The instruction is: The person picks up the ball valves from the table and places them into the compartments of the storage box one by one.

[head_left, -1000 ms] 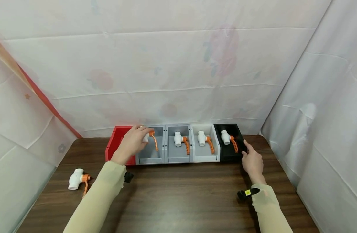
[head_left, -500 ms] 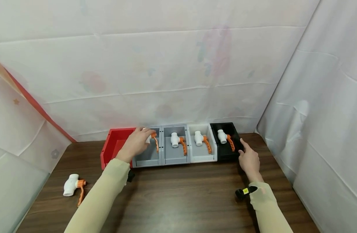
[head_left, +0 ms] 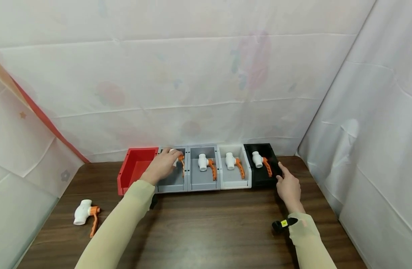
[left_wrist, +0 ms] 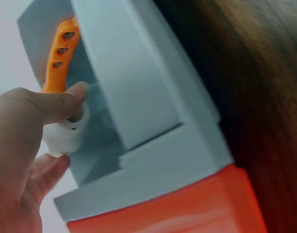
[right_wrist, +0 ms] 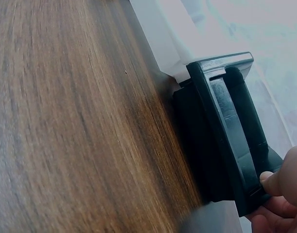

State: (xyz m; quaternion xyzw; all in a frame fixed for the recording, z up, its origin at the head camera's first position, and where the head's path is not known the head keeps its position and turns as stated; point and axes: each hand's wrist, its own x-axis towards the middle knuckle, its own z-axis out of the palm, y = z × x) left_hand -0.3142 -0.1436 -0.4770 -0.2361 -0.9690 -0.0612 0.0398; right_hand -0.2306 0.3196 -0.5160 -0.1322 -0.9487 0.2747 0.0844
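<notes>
My left hand (head_left: 163,164) is over the left grey bin (head_left: 172,188), pinching a white ball valve (left_wrist: 65,138) with an orange lever handle between thumb and fingers. In the left wrist view, the valve is within the bin's walls, its handle (left_wrist: 61,58) lying away from the thumb. At the row's right end, my right hand (head_left: 289,186) grips the side wall of the black bin (right_wrist: 226,131), thumb at the inner edge and fingers outside. Matching ball valves lie in the right grey bin (head_left: 203,183), the white bin (head_left: 237,184) and the black bin.
A red bin (head_left: 136,168) with nothing visible inside forms the row's left end. Another ball valve (head_left: 82,213) lies on the brown wood-grain table (head_left: 206,224), left of my left forearm. White printed cloth (head_left: 192,74) hangs behind the bins and along both sides.
My left hand has moved slightly right and lowered the ball valve deeper into the left grey bin. My right hand stays on the black bin. The head view has shifted a little.
</notes>
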